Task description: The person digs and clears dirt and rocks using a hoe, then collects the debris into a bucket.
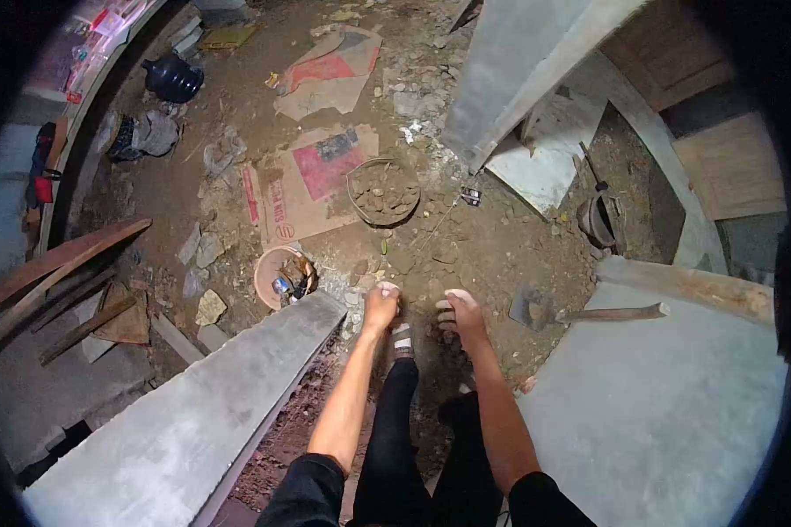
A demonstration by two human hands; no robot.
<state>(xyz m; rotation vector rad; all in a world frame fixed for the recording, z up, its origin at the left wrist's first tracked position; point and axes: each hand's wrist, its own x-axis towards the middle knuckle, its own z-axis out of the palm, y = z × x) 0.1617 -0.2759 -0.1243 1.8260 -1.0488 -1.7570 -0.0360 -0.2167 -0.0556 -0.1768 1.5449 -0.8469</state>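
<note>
Our left hand [381, 305] & right hand [460, 314] look curled, empty, over rubble. Hoe [589, 312] at 3 o'clock: heavy, stiff — we'd grip mid-handle.

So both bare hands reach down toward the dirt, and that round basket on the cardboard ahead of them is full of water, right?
Not quite. The head view shows the round basket holding stones and rubble, not water. Both hands, left and right, do reach down toward the dirt.
</note>
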